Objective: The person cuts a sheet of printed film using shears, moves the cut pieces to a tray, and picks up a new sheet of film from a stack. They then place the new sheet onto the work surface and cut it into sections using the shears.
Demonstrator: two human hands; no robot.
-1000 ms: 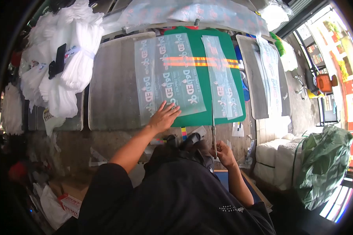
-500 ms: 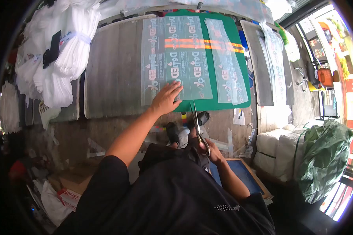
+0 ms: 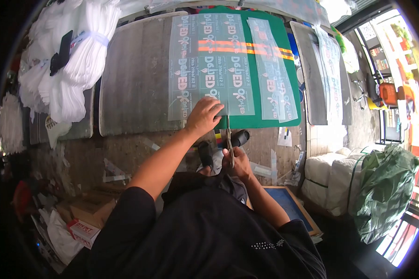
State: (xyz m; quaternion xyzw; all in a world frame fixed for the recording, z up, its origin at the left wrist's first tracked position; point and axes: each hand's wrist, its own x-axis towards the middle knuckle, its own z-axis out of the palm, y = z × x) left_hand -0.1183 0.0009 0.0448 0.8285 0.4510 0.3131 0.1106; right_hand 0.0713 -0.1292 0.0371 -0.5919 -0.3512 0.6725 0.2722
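Observation:
A clear film sheet (image 3: 238, 74) printed with white lettering lies over a green garment with orange reflective stripes (image 3: 291, 88). At the sheet's lower edge my left hand (image 3: 204, 116) has its fingers curled and pinches the film. My right hand (image 3: 239, 163) grips a pair of metal scissors (image 3: 228, 135) by the handles. Their blades point away from me and meet the sheet's lower edge, just right of my left fingers. To the right, narrower printed film strips (image 3: 275, 83) lie on the same garment.
A grey board (image 3: 135, 79) extends left beneath the film. White bundled cloth with a black phone (image 3: 63, 53) hangs at the far left. Another board with film strips (image 3: 329, 79) stands right. Wrapped bales (image 3: 330, 181) and a blue framed screen (image 3: 286, 202) sit on the floor.
My left hand has gone from lying flat on the film to curling at its edge. My right hand has raised the scissors forward and slightly left, bringing the blades to the sheet.

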